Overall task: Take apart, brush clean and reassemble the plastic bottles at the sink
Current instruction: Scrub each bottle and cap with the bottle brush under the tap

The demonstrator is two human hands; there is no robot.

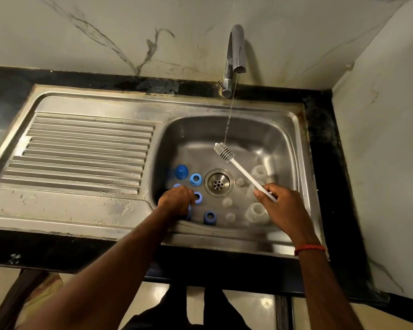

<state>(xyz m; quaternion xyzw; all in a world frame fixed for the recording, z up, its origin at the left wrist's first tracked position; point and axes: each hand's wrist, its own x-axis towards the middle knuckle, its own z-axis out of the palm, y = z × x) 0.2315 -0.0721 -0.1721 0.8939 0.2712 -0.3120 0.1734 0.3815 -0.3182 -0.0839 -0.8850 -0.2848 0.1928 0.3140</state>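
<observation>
At the far left we see the dark bench [7, 91] and the ribbed draining board [81, 148] of the steel sink [293, 120]. Our left grip [177, 201] is down in the basin with its fingers curled over blue pieces, and we cannot tell whether it is clamped on one. Around it lie a blue domed cap [181, 171], a light-blue ring [196, 179] and a darker blue ring [209, 217]. Past the drain [218, 183], small clear teats [227, 202] and clear bottles [258, 211] stand on the basin floor. Above them the white brush [242, 172] slants up to the left, its bristle head under the thin stream of water [229, 117] from the tap [236, 51]. Our right grip [281, 206] is clamped on the lower end of the brush handle, and a red thread [309, 249] circles that wrist.
</observation>
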